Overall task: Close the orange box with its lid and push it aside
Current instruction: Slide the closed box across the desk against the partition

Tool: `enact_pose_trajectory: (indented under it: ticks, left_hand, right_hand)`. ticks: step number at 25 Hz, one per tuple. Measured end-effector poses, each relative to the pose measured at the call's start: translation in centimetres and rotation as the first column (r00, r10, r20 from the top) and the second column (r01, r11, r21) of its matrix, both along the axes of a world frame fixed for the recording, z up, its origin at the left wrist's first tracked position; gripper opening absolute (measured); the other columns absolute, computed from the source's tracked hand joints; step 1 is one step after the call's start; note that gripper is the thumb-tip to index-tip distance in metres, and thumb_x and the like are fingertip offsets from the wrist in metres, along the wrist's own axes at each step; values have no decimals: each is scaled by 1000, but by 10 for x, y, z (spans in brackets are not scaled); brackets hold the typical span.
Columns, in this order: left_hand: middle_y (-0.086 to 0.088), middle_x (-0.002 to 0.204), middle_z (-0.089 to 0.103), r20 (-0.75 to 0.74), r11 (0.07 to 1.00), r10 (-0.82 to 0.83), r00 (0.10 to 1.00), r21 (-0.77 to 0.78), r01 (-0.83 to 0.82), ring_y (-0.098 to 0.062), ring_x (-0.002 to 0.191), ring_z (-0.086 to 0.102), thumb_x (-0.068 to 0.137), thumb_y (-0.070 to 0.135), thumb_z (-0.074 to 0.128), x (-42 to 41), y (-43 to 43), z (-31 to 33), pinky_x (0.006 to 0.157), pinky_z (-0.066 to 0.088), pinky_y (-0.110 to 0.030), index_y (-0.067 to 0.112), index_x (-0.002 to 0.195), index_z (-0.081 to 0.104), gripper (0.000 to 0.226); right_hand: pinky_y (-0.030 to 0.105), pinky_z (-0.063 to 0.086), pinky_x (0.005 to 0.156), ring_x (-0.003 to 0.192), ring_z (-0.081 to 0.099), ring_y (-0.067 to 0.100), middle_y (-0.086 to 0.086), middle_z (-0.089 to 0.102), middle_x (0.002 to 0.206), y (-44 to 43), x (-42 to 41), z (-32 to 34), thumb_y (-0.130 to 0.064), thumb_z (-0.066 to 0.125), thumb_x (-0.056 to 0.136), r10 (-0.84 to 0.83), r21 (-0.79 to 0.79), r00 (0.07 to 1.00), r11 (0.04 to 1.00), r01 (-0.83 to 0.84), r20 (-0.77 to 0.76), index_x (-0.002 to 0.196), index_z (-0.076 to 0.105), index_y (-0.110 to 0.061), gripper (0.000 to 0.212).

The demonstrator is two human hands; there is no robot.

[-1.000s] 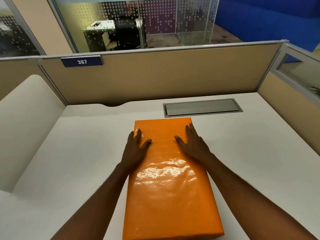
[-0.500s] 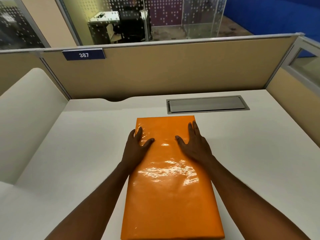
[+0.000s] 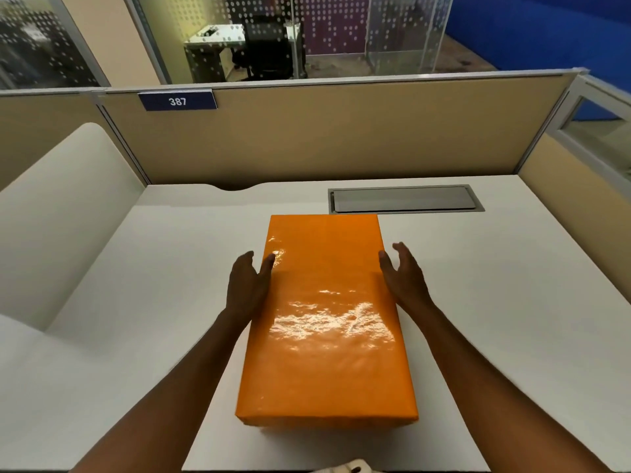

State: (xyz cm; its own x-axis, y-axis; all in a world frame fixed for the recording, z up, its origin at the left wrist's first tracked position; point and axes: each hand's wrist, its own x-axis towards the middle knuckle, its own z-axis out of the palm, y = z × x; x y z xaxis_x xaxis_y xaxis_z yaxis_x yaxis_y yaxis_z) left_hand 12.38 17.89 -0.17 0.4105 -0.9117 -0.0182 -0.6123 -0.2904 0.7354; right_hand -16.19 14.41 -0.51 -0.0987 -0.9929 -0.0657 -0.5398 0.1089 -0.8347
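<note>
The orange box (image 3: pixel 327 322) lies lengthwise in the middle of the white desk, with its glossy lid down over it. My left hand (image 3: pixel 247 285) is at the box's left edge, fingers apart, its thumb on the lid's edge. Beside the right edge is my right hand (image 3: pixel 403 278), fingers spread, its thumb close to the lid's corner edge. Neither hand holds anything.
A grey cable hatch (image 3: pixel 404 199) is set into the white desk (image 3: pixel 512 302) just behind the box. Beige partitions (image 3: pixel 341 138) close the back and the right side. A cream curved panel (image 3: pixel 65 213) rises on the left. A pale object (image 3: pixel 345 468) peeks in at the bottom edge.
Both hands have slid off the top of the lid outward to the box's left and right edges. The box sits farther from me than before.
</note>
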Motion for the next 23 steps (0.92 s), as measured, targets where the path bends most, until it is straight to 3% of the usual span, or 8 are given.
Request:
enact_pose_trajectory:
  ticks: [2,6,10,14,19,21,23]
  left_hand:
    - [-15,147,44,-80,996,-15,997,86,22,-33,131,45,89,57,43,0,32,-3,108,36,-49,13,142,37,69]
    - [-7,150,41,-310,986,-34,950,145,83,-32,127,49,85,65,31,-8,94,-9,100,41,-47,33,146,23,69]
    - [1,150,40,-430,983,-61,901,133,130,-27,122,54,87,62,30,-12,114,-7,93,45,-42,44,146,20,62]
    - [3,151,39,-455,982,-51,889,141,128,-28,124,52,89,61,32,-12,119,-7,101,44,-52,47,145,18,60]
    - [7,137,50,-458,989,-14,889,124,79,-10,99,60,91,58,35,-19,120,-5,76,49,-28,45,143,28,54]
    - [6,130,56,-428,995,49,902,104,-5,-13,96,61,91,56,40,-23,121,-1,71,47,-24,42,136,42,47]
    - [5,124,58,-454,987,159,877,104,-125,-18,102,61,91,56,41,-23,125,1,72,48,-24,44,124,51,38]
  right_hand:
    - [45,38,103,132,42,32,10,38,149,36,-8,-5,-52,39,91,28,110,999,993,-30,19,143,29,-22,61]
    - [47,39,102,131,43,34,5,29,154,95,-13,-14,-56,33,90,105,293,993,949,-117,54,147,8,-31,67]
    - [47,39,102,130,43,33,4,28,154,119,-5,-16,-52,27,92,119,272,991,954,-129,54,147,4,-33,62]
    - [48,38,103,131,42,33,3,28,154,120,-4,-17,-52,25,92,83,244,990,964,-109,115,146,9,-34,59]
    - [40,39,94,129,44,33,2,28,154,121,-5,-23,-55,31,91,43,238,975,966,-95,217,143,13,-38,59]
    - [38,41,91,123,48,31,4,33,152,122,-7,-24,-56,36,89,-16,272,952,960,-71,305,139,18,-39,56]
    - [47,47,94,116,54,31,7,40,146,124,-14,-27,-55,43,87,-88,291,879,955,-60,468,129,28,-42,47]
